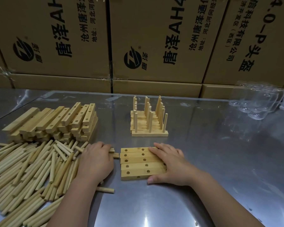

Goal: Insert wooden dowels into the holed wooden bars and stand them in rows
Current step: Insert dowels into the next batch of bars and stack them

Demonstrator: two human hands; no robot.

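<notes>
Several holed wooden bars (138, 163) lie flat side by side on the metal table in front of me. My right hand (170, 164) rests on their right ends, fingers spread over the top and thumb at the near edge. My left hand (95, 161) lies over the right edge of a big heap of loose dowels (28, 171), fingers curled around a few dowels whose tips stick out toward the bars. Behind, finished bars with upright dowels (148, 119) stand in rows.
A stack of unused holed bars (56, 123) sits at the left rear. Cardboard boxes (154, 46) wall off the back of the table. Clear plastic packaging (256, 102) lies at the right rear. One stray dowel (105, 190) lies near my left wrist.
</notes>
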